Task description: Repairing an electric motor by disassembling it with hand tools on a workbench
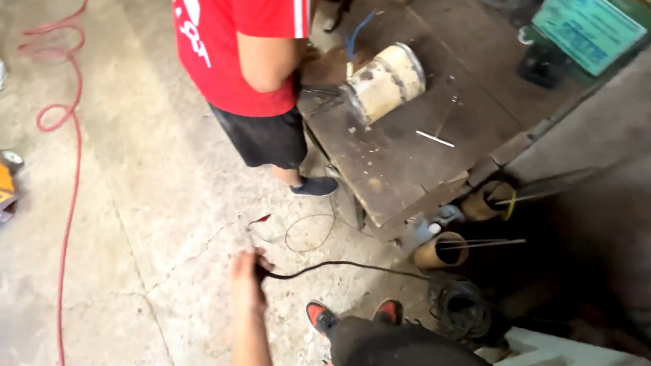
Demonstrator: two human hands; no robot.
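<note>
Head view: left hand (248,282) reaches down over the cracked grey concrete floor (154,223), grip closed round the end of a thin black cable (333,265). Cable runs rightward off the hand, low above the floor, toward a dark coil of cable (459,311) near the wearer's red-and-black shoes (354,314). Right hand not in view.

Another person in a red shirt (235,32) & black shorts stands at a worn brown metal worktop (409,143); a dented cream cylindrical can (384,83) lies on its side there. Two short tan tubes (439,250) w/ thin rods sit under the worktop edge. Long red hose (67,224) snakes along the floor, left.
</note>
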